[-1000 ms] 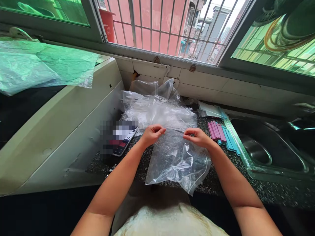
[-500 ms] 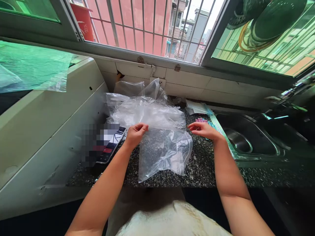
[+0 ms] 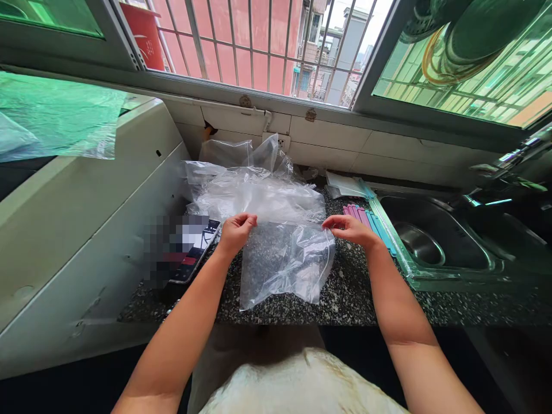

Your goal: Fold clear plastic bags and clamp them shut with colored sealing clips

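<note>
A clear plastic bag (image 3: 269,261) hangs over the front of the speckled countertop, spread between my two hands. My left hand (image 3: 236,233) is closed, pinching its upper left corner. The fingertips of my right hand (image 3: 348,229) are pressed together on the upper right corner. Behind it, a heap of more clear plastic bags (image 3: 211,187) lies against the wall. Left of my left hand is a phone (image 3: 200,253), its screen lit and partly blurred out. Pink and teal strips (image 3: 375,224) lie in a row beyond my right hand.
At the right, a metal sink (image 3: 435,230) with a raised rim is set in the speckled countertop (image 3: 345,293). A pale metal housing (image 3: 99,230) walls off the left side. Flat plastic packets (image 3: 345,185) lie by the sink's back corner, below the barred window.
My right hand has moved left and closed on the bag's upper right corner, from which it stood apart before. My left hand keeps its pinch, shifted only slightly.
</note>
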Tool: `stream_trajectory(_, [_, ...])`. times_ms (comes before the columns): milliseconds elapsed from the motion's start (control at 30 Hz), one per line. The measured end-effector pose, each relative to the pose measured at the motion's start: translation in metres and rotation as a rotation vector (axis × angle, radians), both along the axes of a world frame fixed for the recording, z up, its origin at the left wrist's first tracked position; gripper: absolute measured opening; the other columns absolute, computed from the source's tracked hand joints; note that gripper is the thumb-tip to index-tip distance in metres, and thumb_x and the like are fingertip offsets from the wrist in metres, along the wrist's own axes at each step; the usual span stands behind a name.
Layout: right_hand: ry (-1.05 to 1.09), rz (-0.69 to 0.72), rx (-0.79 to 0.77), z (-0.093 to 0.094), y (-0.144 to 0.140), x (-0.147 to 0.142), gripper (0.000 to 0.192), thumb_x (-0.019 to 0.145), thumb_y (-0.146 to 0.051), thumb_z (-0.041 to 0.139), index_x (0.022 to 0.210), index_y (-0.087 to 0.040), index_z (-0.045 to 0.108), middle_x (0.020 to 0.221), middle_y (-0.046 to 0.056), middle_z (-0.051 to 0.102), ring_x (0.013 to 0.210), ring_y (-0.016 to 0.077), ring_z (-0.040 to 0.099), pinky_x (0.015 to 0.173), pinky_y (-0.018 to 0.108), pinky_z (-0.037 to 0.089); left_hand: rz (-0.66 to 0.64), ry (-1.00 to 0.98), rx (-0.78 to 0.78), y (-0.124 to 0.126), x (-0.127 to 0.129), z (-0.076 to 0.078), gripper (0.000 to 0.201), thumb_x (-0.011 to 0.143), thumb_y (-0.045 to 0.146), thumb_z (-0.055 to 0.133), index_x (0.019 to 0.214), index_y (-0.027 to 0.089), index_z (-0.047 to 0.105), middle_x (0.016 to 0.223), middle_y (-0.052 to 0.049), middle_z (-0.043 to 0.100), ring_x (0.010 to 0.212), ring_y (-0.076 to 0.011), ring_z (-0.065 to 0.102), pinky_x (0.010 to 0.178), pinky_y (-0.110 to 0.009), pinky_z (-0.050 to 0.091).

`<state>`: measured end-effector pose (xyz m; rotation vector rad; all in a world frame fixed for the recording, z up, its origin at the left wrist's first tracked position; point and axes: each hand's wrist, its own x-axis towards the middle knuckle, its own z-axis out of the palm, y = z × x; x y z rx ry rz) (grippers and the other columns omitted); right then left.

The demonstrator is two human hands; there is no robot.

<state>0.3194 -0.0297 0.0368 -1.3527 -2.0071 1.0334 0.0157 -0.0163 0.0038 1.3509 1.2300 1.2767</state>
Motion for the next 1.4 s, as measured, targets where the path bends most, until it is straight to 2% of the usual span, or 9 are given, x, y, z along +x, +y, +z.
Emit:
stream_trajectory(267, [0.022,-0.017,0.01,0.001,-0.003,-0.007,0.016,0.068,-0.032,0.06,0.071,-0.017,0.061,0.068,0.001,0.062,0.061,0.0123,0.054,0.058,0.025,0.044,0.031,0.016,-0.025,0.002,-0.001,-0.002,0.021,0.067,0.029,0.054,0.051,0.015,0.054,0.043,0.005,0.039,0.041,-0.0064,0.03,0.041,-0.021,0.023])
stream_trajectory(567, [-0.039,-0.012,0.024,0.002,-0.003,-0.009,0.015,0.069,-0.031,0.058,0.07,-0.016,0.059,0.065,0.0,0.059,0.059,0.0112,0.05,0.057,0.025,0.042,0.06,0.07,-0.042,0.004,-0.002,-0.004,0.025,0.067,0.033,0.053,0.049,0.016,0.049,0.041,0.006,0.034,0.04,-0.0063,0.028,0.04,-0.021,0.02])
stream_trajectory(767, [0.109,-0.035,0.072,-0.002,-0.004,-0.013,0.019,0.067,-0.03,0.063,0.079,-0.02,0.052,0.074,-0.001,0.057,0.063,0.0099,0.051,0.06,0.023,0.043,0.027,0.129,-0.039,0.009,-0.004,-0.011,0.026,0.068,0.035,0.049,0.049,0.017,0.047,0.042,0.005,0.034,0.041,-0.0073,0.029,0.042,-0.022,0.021])
stream_trajectory(900, [0.176,-0.019,0.06,-0.002,-0.006,-0.012,0.022,0.067,-0.03,0.064,0.082,-0.022,0.05,0.072,-0.002,0.055,0.065,0.0107,0.052,0.061,0.023,0.043,0.025,0.247,-0.035,0.006,-0.003,-0.007,0.027,0.068,0.033,0.049,0.047,0.017,0.045,0.042,0.005,0.033,0.044,-0.008,0.03,0.045,-0.022,0.022])
stream_trajectory(1000, [0.179,-0.007,0.066,0.0,-0.007,-0.013,0.018,0.066,-0.03,0.064,0.076,-0.021,0.054,0.072,0.0,0.056,0.067,0.0121,0.053,0.062,0.024,0.044,0.024,0.325,-0.052,0.005,-0.002,-0.004,0.029,0.069,0.031,0.048,0.045,0.016,0.044,0.042,0.005,0.033,0.045,-0.0083,0.031,0.047,-0.023,0.023])
stream_trajectory(1167, [0.129,0.019,-0.034,0.002,-0.006,-0.013,0.02,0.063,-0.033,0.068,0.065,-0.018,0.054,0.065,0.0,0.055,0.06,0.0114,0.051,0.057,0.024,0.044,0.031,0.341,-0.076,0.005,-0.002,-0.006,0.029,0.069,0.032,0.047,0.046,0.017,0.043,0.043,0.005,0.034,0.046,-0.0088,0.033,0.049,-0.023,0.023])
stream_trajectory(1400, [0.138,0.034,-0.124,0.006,-0.008,-0.006,0.032,0.06,-0.046,0.072,0.065,-0.018,0.058,0.065,0.001,0.059,0.06,0.0116,0.053,0.056,0.024,0.045,0.02,0.353,-0.113,0.006,-0.003,-0.008,0.027,0.068,0.034,0.048,0.046,0.016,0.045,0.043,0.005,0.035,0.046,-0.0089,0.032,0.048,-0.023,0.024])
